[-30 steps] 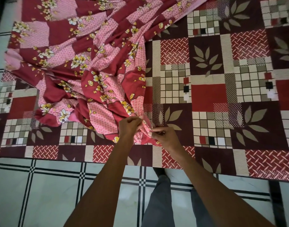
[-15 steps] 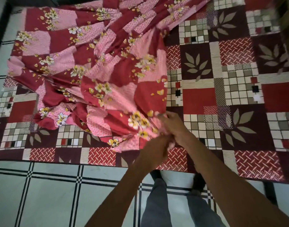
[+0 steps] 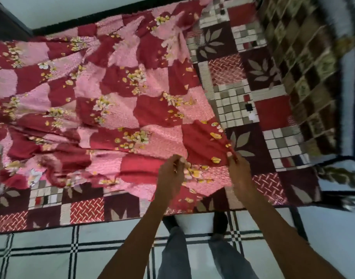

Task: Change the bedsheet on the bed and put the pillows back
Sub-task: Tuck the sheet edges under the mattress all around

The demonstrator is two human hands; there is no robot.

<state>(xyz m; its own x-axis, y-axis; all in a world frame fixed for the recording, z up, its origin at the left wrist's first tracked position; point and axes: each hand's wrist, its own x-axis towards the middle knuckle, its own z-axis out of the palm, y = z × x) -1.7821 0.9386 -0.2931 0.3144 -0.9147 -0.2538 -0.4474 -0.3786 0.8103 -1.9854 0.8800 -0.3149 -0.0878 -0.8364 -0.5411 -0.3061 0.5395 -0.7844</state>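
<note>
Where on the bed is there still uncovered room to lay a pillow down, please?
Free: the patchwork sheet to the right of the floral sheet, and a strip along the near edge at the left. Crowded: the near middle, where left hand and right hand grip the floral sheet.

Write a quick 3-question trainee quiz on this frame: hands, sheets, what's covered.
1. True or false: both hands grip the near edge of the pink floral sheet.
2. Multiple choice: which part of the patchwork sheet is uncovered? A) only the far left corner B) the right side and a strip along the near edge C) none of it
3. Fill in: the right hand pinches the floral sheet at its ____ edge, right of the left hand.

Key: 1 true; 2 B; 3 near
</note>
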